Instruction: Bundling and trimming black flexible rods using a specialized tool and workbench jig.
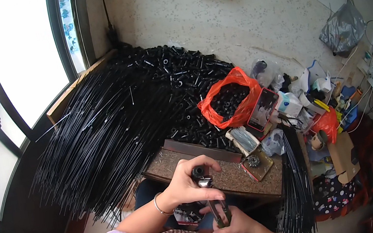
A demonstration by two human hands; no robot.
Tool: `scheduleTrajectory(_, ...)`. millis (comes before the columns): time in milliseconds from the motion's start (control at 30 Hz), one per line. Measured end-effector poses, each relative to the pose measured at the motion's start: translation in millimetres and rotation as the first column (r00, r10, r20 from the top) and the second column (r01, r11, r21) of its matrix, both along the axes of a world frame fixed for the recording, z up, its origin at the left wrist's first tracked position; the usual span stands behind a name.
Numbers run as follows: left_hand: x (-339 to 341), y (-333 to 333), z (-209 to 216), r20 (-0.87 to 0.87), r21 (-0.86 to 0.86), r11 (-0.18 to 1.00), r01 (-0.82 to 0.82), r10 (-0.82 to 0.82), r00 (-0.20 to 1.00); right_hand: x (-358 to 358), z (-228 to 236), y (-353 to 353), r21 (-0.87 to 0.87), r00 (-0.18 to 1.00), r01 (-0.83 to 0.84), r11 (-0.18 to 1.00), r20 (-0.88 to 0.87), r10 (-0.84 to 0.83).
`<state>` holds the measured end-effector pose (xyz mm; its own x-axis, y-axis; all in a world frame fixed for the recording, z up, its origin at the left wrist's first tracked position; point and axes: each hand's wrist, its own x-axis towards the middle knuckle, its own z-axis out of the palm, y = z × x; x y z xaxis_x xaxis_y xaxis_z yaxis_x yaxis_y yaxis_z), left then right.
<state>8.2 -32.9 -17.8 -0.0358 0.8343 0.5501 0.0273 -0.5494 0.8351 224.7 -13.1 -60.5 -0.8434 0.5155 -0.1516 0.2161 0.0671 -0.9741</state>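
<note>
One black tubular part (198, 170) sat in our left hand (182, 185), our right hand (236, 222) wrapped round a plier-like tool (222, 215) just below, by the counter (234, 174); we judged it mid-work, but couldn't sort done from undone in the heap (177, 63) behind.

Left hand (182, 183) curls above, thumb (208, 194) extended; right hand (237, 222) grips below, the 2 hands close together.

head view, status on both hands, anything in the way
Left hand: curled around black tubular piece. Right hand: gripping dark tool. Black parts heaped beyond, clear of both hands.
</note>
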Motion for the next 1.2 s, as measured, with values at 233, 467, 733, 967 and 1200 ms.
scheduleTrajectory(233,-10.1,-5.5,-6.8,0.083,0.039,0.999,0.008,-0.011,0.996,2.4,15.4,10.2,0.942,0.949,0.232,0.242,-0.165,-0.268)
scheduleTrajectory(467,-2.4,-6.6,-6.3,-0.041,-0.005,0.989,-0.147,0.147,0.988,1.8,1.9,-6.8,-0.460,0.982,-0.172,0.871,-0.145,0.117)
scheduleTrajectory(733,3.7,-3.1,-8.9,0.040,-0.158,0.976,-0.147,0.155,0.987,5.2,-11.3,-9.5,-0.505,0.988,-0.115,0.855,-0.151,0.044)
scheduleTrajectory(967,23.6,10.6,-21.8,0.006,-0.169,0.947,-0.273,0.277,0.961,-6.8,-51.9,-27.0,-0.462,0.979,0.120,0.879,-0.091,-0.181)
scheduleTrajectory(1200,24.2,22.5,-39.1,0.099,-0.181,0.951,-0.252,0.272,0.957,-7.6,-54.3,46.9,0.111,0.833,0.552,0.826,-0.099,-0.544)
